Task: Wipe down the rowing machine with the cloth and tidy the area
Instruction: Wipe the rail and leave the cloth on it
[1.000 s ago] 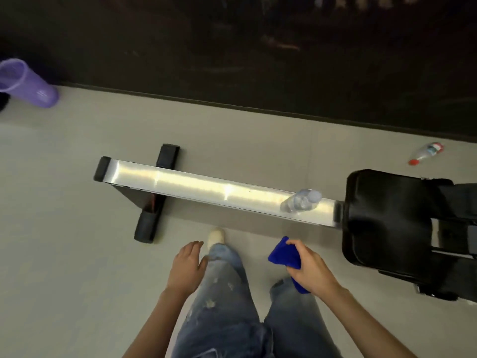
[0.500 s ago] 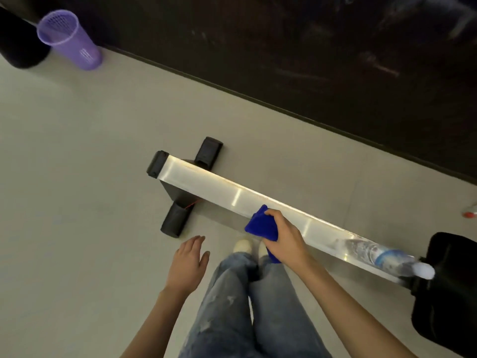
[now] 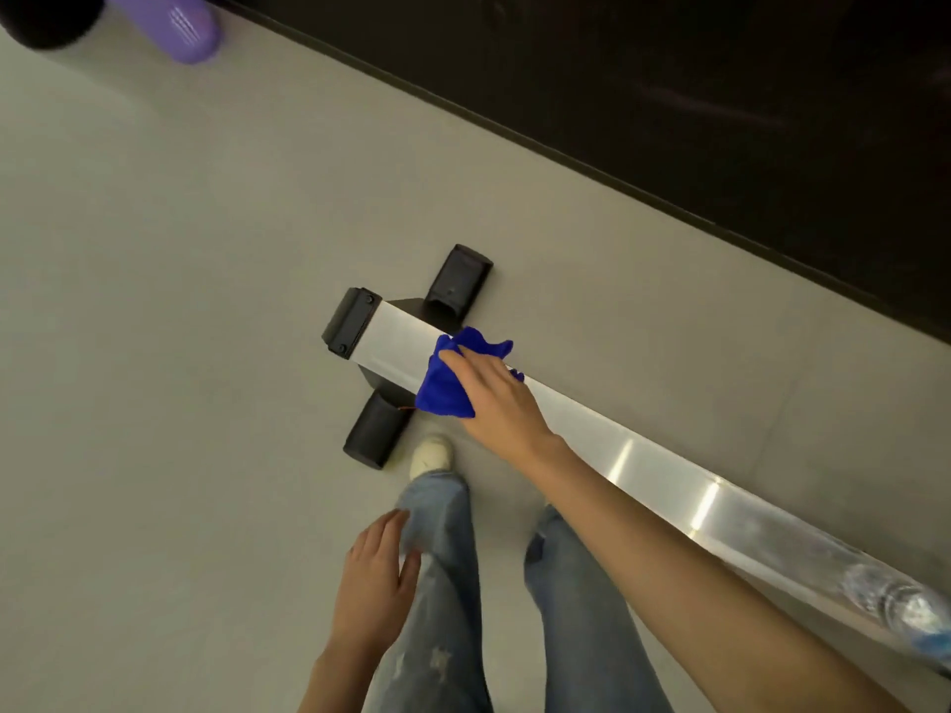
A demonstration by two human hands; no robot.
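The rowing machine's silver rail [image 3: 643, 455] runs from its black end cap [image 3: 350, 321] down to the lower right. My right hand [image 3: 499, 403] holds the blue cloth [image 3: 442, 388] bunched against the top of the rail, close to the end cap. The cloth hangs over the rail's near side, and my thumb is hidden in it. My left hand [image 3: 375, 584] is open with relaxed fingers and holds nothing. It hangs beside my left thigh.
A clear water bottle [image 3: 895, 604] lies on the rail at the lower right. The black foot bar [image 3: 375, 429] crosses under the rail's end. A purple basket [image 3: 180, 23] and a black object [image 3: 46, 18] stand at the top left. A dark wall [image 3: 669, 69] runs behind.
My right hand has brought the cloth from above my knee onto the rail and slid it left towards the end cap. The view has shifted left, and the seat is out of sight.
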